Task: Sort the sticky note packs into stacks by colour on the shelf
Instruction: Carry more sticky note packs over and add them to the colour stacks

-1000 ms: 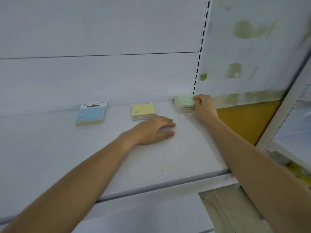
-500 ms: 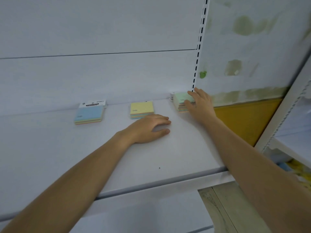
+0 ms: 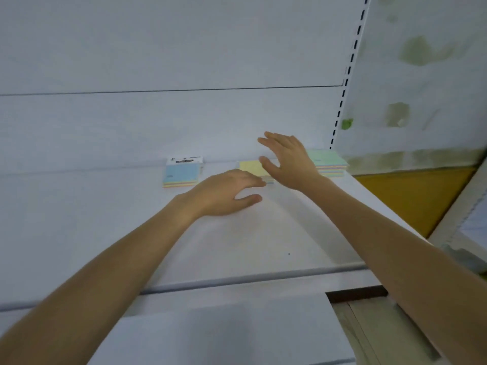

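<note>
Three sticky note stacks lie along the back of the white shelf [image 3: 263,241]. The blue-topped pack [image 3: 181,175], with a white header card, is on the left. A yellow-topped pack [image 3: 250,167] sits in the middle, partly hidden by my hands. The green-topped stack [image 3: 329,163] rests in the right corner. My left hand [image 3: 226,193] lies palm down on the shelf, just in front of the yellow pack, holding nothing. My right hand [image 3: 287,159] hovers open with spread fingers between the yellow pack and the green stack.
A slotted upright [image 3: 342,93] marks the shelf's right end. Beyond it is a stained wall with a yellow band [image 3: 411,196]. Another white shelf unit [image 3: 471,219] stands at the far right. A lower shelf [image 3: 224,335] shows beneath the front edge.
My right hand has left the green stack, lifted and moved left over the yellow pack with fingers spread. My left hand stays flat on the shelf. The view has shifted.
</note>
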### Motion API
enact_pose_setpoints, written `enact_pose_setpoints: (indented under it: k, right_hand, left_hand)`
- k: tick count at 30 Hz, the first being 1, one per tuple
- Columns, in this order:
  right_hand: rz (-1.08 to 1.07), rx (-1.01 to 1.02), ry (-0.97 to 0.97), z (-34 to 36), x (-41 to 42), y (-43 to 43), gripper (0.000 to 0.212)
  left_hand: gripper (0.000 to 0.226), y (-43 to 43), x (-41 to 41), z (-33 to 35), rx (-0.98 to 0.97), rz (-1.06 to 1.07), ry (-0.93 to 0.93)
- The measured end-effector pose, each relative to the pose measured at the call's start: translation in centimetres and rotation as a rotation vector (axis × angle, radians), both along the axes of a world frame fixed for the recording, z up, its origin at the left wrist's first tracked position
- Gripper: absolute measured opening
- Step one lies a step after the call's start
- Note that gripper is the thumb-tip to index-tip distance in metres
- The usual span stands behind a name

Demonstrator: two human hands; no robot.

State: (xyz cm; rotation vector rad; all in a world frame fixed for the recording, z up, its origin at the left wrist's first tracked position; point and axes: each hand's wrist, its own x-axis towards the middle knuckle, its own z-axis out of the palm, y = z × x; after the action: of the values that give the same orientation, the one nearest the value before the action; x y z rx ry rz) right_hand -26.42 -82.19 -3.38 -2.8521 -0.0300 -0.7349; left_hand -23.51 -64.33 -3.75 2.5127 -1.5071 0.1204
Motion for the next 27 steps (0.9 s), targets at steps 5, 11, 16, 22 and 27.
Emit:
enact_pose_setpoints:
  k: [5,11,16,22,27]
  right_hand:
    - [0.144,-0.079,0.02,0.7,3.4,9.3,0.047]
    - [0.275,-0.065,0.081,0.3,6.6,24.2,0.048]
    - [0.375,-0.035,0.13,-0.9,8.6,35.6,0.048]
    - [0.47,0.022,0.185,-0.9,12.3,45.7,0.047]
    - [0.536,0.065,0.218,-0.5,16.9,51.8,0.047]
  left_hand:
    - [0.042,10.8,1.6,-0.1,0.008,0.189,-0.043]
    - [0.043,27.5,2.9,-0.2,0.051,0.419,-0.046]
    - [0.053,40.7,3.4,-0.8,-0.008,0.584,-0.043]
    - [0.042,49.4,5.4,-1.0,-0.05,0.72,-0.058]
    - [0.039,54.4,9.1,-0.7,-0.112,0.804,-0.079]
